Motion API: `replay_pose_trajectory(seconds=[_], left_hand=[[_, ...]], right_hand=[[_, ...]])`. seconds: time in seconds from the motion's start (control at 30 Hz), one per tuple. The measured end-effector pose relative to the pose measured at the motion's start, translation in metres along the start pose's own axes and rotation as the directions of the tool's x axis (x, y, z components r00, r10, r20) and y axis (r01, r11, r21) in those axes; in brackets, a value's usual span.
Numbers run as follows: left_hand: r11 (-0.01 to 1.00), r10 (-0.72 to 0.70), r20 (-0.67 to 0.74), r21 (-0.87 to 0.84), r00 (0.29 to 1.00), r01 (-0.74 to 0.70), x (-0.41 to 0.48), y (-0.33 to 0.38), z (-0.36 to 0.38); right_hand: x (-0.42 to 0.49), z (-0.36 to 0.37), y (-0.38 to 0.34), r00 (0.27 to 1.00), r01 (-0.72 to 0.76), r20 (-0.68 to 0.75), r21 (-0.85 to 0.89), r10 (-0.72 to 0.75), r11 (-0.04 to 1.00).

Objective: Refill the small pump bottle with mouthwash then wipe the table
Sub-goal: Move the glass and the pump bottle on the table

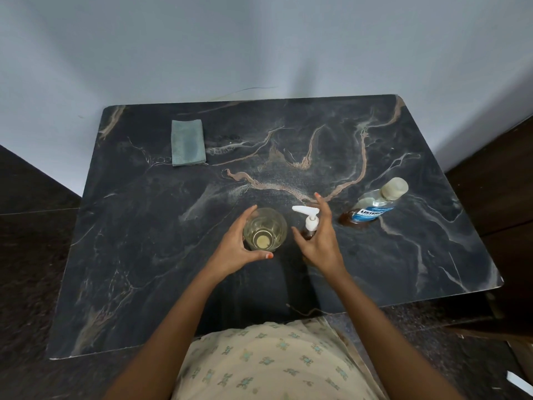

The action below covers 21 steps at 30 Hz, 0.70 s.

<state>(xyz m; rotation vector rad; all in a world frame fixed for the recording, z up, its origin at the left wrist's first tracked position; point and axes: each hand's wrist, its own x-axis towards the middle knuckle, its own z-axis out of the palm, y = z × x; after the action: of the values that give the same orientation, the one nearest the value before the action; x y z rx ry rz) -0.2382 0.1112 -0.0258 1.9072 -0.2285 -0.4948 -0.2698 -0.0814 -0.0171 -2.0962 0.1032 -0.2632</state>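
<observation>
Your left hand (233, 243) is at lower centre of the frame, curled round a clear glass (265, 229). The index finger lies along the glass's far-left side and the thumb wraps its near side. The glass stands upright on the surface (288, 145), and its bottom shows a pale yellowish tint.

Your right hand (320, 238) is just right of the glass, spread wide with the fingers nearly straight and pointing toward the top of the frame. The small pump bottle (310, 226) stands upright in the gap between the thumb and the fingers. Its white pump head points to the left of the frame, and its brownish body is mostly hidden by the hand. You cannot tell from this view whether the palm or fingers touch the bottle. The glass and the pump bottle stand near each other but apart.

The mouthwash bottle (372, 209) stands at right centre of the frame, beyond your right hand and clear of it. It has a blue label and a pale cap fitted on top, and amber liquid shows only at its base.

A folded grey-green cloth (188, 142) lies flat at the upper left of the surface, well apart from both hands and all three containers.

The surface is a dark marble-patterned top with pale and tan veins, set against a light wall (259, 44) at its far edge. A pale patterned garment (268, 365) fills the bottom centre of the frame.
</observation>
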Motion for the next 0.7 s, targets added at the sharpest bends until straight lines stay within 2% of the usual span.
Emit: replay_pose_trajectory(seconds=[0.1,0.3,0.5,0.7], left_hand=[[1.0,-0.003,0.004,0.004,1.0,0.003,0.0,0.0,0.0],[1.0,-0.007,0.011,-0.025,1.0,0.008,0.0,-0.001,0.0],[0.998,-0.008,-0.006,-0.07,1.0,0.007,0.0,-0.008,0.004],[0.994,-0.026,-0.106,-0.107,0.994,0.014,0.001,-0.026,0.023]], right_hand=[[0.009,-0.001,0.006,0.997,-0.047,-0.049,0.117,0.053,0.992],[0.013,0.004,0.012,0.995,-0.065,-0.065,0.188,0.079,0.98],[0.005,0.007,0.024,0.996,-0.087,0.024,0.174,0.085,0.981],[-0.002,0.01,0.031,0.997,-0.081,-0.008,0.058,0.082,0.995]])
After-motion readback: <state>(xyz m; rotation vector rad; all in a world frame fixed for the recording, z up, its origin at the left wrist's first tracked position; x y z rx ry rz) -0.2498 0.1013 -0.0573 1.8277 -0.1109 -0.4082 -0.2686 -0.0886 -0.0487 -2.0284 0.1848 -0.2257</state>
